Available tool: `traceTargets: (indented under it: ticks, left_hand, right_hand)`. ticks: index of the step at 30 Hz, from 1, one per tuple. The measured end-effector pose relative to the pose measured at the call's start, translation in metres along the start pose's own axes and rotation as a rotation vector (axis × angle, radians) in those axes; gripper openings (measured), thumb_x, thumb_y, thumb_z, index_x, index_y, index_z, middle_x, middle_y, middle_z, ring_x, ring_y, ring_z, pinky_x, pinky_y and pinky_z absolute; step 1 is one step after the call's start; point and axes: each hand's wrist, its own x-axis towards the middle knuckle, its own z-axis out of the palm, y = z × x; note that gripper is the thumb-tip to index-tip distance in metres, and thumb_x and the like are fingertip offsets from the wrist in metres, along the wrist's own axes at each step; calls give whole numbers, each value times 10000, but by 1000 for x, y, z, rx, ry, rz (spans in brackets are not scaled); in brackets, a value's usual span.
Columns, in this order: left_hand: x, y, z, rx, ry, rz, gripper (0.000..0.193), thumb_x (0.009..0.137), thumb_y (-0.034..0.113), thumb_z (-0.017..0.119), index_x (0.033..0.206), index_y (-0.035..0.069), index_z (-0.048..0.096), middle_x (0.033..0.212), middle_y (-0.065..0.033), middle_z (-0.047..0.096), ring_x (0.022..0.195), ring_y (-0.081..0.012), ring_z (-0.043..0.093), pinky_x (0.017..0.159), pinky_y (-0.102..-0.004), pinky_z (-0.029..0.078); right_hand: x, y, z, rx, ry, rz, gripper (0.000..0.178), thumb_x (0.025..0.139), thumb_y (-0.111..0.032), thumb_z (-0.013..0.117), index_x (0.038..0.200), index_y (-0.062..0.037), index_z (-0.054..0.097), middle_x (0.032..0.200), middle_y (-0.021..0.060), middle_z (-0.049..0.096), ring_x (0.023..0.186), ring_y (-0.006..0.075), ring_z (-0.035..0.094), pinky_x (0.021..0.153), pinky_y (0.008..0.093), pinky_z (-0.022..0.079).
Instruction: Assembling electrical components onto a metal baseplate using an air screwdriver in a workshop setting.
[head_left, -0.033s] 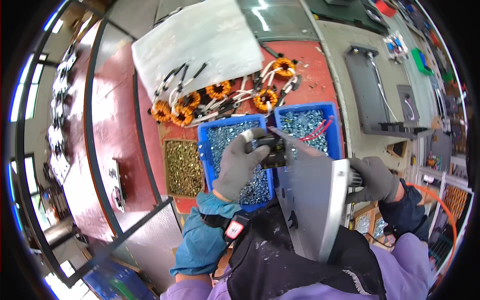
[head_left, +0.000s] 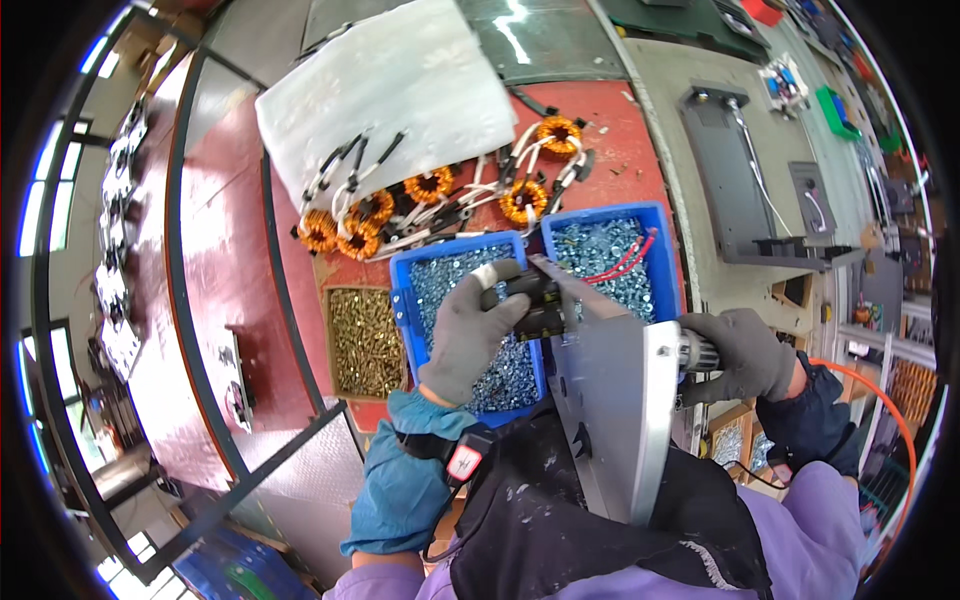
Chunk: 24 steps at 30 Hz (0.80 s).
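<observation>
A grey sheet-metal panel with a pale flanged edge stands on edge above my lap. My left hand, in a grey glove, is closed on black cylindrical parts at the panel's left face. In a matching glove, my right hand grips a ribbed black-and-silver round fitting on the panel's right side. Two red wires stick out past the panel's far end. Some fingertips of both hands are hidden.
Blue bins of small metal fasteners and a box of brass-coloured fasteners stand beyond my hands. Copper-wound ring coils lie behind them by a white foam sheet. An orange hose curves at right.
My right hand has shifted slightly left and down, and more of the round fitting shows. My left hand still holds the black parts. The whole view has shifted a little.
</observation>
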Motion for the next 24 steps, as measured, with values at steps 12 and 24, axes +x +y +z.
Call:
traceTargets:
  ticks: [12,24]
  left_hand:
    - [3,10,4,-47,-47,-53,426,850,-62,590,1275,-37,577,1116,-117,681,985,-140,642,866,-270,517]
    - [61,-42,-71,540,205,133,320,944,169,604,1218,7,629,1014,-65,700,904,-133,621,786,-271,482]
  right_hand:
    - [-8,17,4,-18,36,-7,773,621,-428,864,1256,-107,560,823,145,674,722,377,648,625,441,482]
    - [0,12,8,-152,71,-65,825,557,-418,886,1230,-74,554,860,127,676,761,374,651,663,432,493]
